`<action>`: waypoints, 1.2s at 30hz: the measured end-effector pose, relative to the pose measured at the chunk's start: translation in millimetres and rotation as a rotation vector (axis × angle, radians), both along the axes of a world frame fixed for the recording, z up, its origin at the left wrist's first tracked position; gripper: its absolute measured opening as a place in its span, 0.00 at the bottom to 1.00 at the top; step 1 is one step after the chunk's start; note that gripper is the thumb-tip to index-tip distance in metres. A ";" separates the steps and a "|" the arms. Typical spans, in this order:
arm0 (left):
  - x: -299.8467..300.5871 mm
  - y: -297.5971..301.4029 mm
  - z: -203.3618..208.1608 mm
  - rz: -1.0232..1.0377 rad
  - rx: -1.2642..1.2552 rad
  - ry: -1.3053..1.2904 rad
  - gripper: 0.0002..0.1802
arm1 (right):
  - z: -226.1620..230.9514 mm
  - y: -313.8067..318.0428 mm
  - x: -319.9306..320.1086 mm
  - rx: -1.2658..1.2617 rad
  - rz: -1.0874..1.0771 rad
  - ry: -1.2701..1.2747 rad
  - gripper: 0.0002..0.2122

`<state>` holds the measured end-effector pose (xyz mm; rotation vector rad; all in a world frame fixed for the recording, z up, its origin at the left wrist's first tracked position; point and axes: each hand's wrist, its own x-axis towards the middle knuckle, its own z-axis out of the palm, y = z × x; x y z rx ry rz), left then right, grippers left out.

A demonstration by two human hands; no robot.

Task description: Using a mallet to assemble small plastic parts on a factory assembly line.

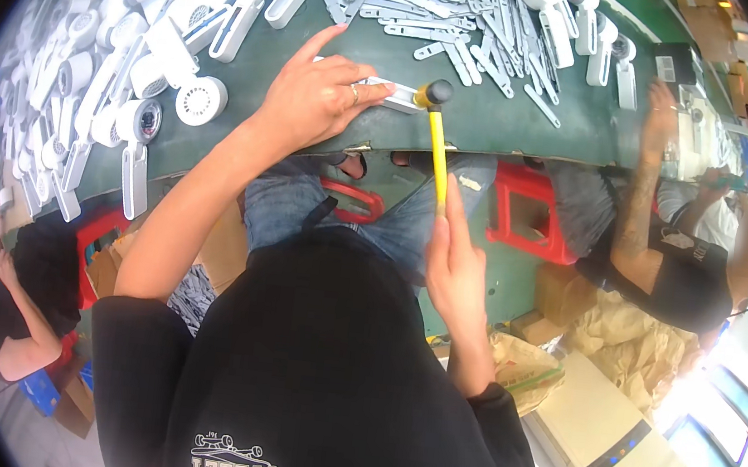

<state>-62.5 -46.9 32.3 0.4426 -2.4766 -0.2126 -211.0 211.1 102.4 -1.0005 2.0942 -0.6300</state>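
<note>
My left hand (314, 95) holds a long pale plastic handle part (404, 99) against the green table, index and thumb toward its right end. One finger sticks up and away from the part. My right hand (459, 274) is closed round the yellow grip of a small mallet (438, 154). The mallet's head, black on one end and yellow on the other, is at the right end of the handle part; whether it touches I cannot tell. My left fingers hide much of the part.
White round-headed, long-handled pieces (201, 100) crowd the table's left side. Flat grey slotted strips (414, 30) are heaped at the back, with more white pieces (601, 52) to their right. Co-workers (663, 255) sit on both sides. A red stool (531, 215) stands below the table edge.
</note>
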 end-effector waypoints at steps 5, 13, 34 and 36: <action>0.0 -1.1 1.5 -0.013 0.021 -0.009 0.11 | -21.6 -0.3 1.7 -0.123 0.071 0.138 0.25; 0.3 -3.7 5.0 -0.070 0.115 -0.012 0.15 | -3.5 4.2 -9.8 -0.051 -0.040 -0.042 0.26; 37.9 35.5 -18.6 0.137 0.294 0.197 0.20 | 3.2 5.1 7.9 -0.351 -0.001 -0.057 0.26; 34.4 35.4 -22.2 0.122 0.318 0.229 0.19 | -11.1 0.3 12.7 -0.355 0.010 0.033 0.26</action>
